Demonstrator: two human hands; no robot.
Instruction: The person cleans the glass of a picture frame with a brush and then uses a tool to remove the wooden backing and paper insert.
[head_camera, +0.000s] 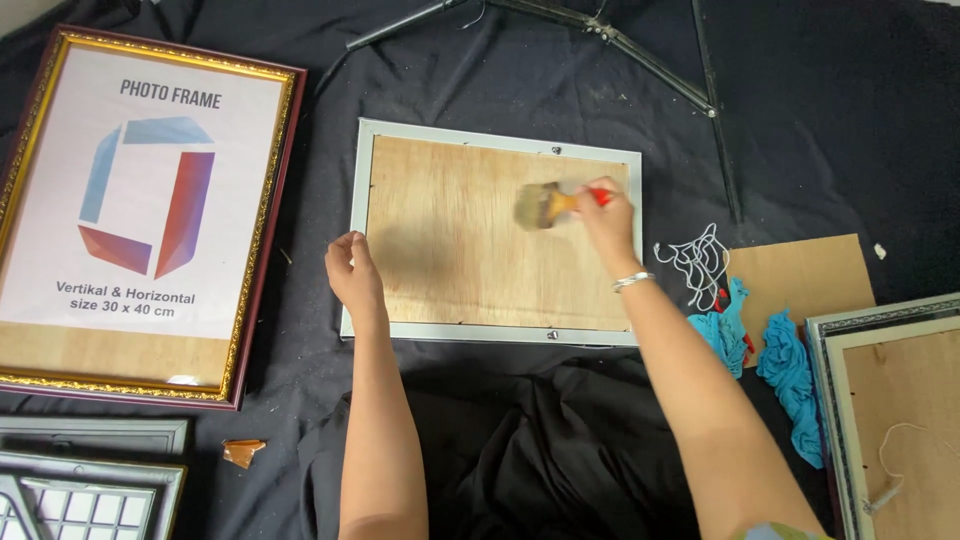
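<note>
Two hands work on a black cloth (520, 80). On the far left lies a big picture frame (262, 240) with a gold and dark red edge. Near its bottom corner sits a small orange scrap (242, 452), with more frames (90, 485) in the near left corner. In the middle lies a pale frame (357, 200), face down, showing its brown wooden back (450, 230). The left hand (352, 272) rests on the left edge of this frame, fingers curled in, holding nothing. The right hand (606, 222) is over the right part of the wooden back, fingers closed around a paintbrush (548, 204) with a red handle. Its bristles touch the wood and look blurry. To the right are white string (697, 262), blue cloths (790, 375), a loose wooden board (805, 275), and another frame (895, 400) at the right edge.
</note>
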